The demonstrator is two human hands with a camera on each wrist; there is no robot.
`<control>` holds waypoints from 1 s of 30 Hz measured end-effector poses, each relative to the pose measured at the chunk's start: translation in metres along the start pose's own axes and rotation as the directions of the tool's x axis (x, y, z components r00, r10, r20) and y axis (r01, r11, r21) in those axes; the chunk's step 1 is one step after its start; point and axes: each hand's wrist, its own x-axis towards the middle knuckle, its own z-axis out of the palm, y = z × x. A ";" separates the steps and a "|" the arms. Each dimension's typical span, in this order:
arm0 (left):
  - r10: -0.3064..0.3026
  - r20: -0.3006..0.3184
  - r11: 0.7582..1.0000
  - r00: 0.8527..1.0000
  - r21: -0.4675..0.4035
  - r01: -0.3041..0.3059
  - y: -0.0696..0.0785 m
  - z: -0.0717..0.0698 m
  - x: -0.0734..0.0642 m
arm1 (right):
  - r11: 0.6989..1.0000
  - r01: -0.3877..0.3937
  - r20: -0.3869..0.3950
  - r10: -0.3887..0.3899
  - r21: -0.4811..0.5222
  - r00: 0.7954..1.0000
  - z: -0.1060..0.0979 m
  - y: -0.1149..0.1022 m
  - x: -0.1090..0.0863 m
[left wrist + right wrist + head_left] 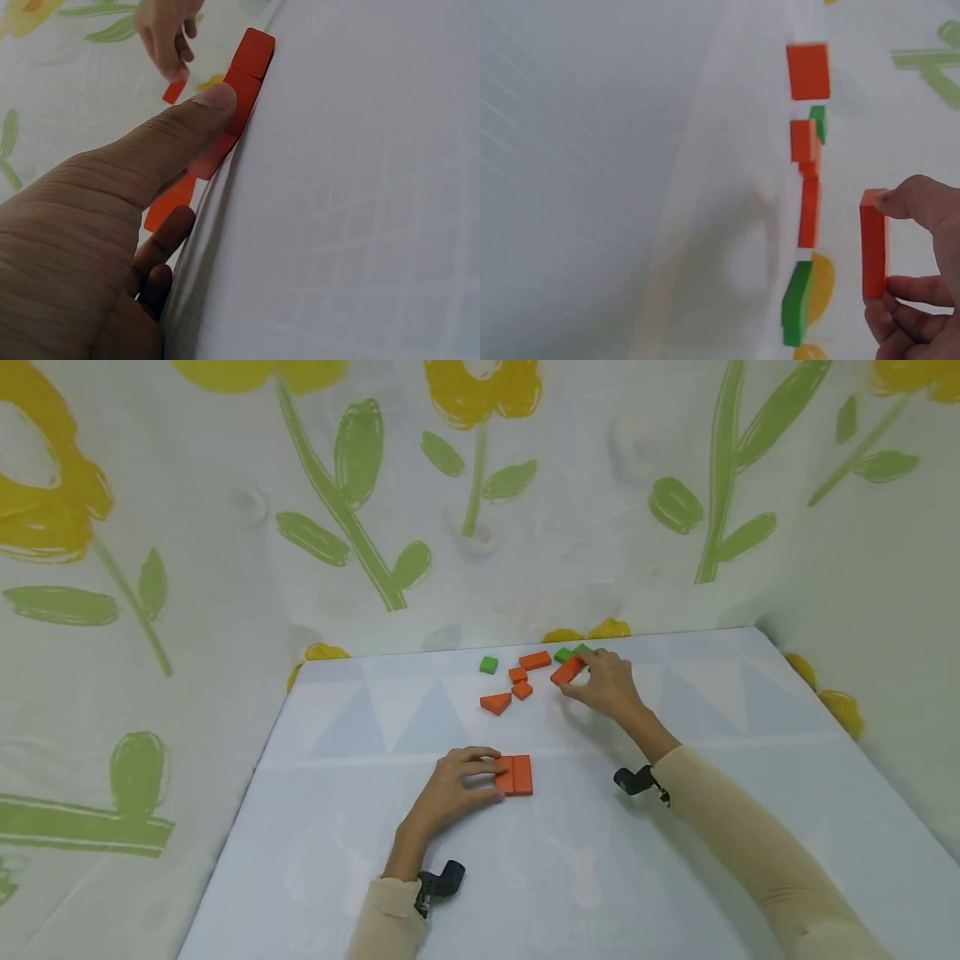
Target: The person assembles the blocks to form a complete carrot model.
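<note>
My right hand (606, 683) pinches an orange rectangular block (567, 670) by its ends, thumb on one end and fingers on the other. In the right wrist view that block (874, 244) is held above the table. Nearer to me, my left hand (459, 785) holds the left one of two orange blocks (522, 775) that lie flat, side by side and touching. Its thumb presses the near end, and its fingers reach over the far side. The left wrist view shows the thumb against an orange block (253, 51) row; the fingers' contact is partly hidden.
Toward the back lie an orange triangular block (496, 702), two small orange blocks (522, 690), a long orange block (535, 660) and a small green block (489, 665). More green blocks (563, 655) lie just behind the right hand. A flowered cloth wall (525, 577) borders the table's far edge.
</note>
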 end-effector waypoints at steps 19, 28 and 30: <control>0.007 -0.005 1.000 1.000 0.014 -0.007 0.001 -0.001 0.001 | 0.976 0.185 0.040 -0.191 0.116 0.981 -0.022 -0.023 -0.060; -0.007 0.010 1.000 1.000 0.019 0.007 0.001 -0.001 0.001 | 0.942 0.293 0.081 -0.309 0.167 0.948 -0.016 -0.027 -0.079; -0.002 0.014 1.000 1.000 0.023 0.001 0.000 -0.001 0.001 | 0.938 0.303 0.098 -0.321 0.166 0.942 -0.013 -0.027 -0.082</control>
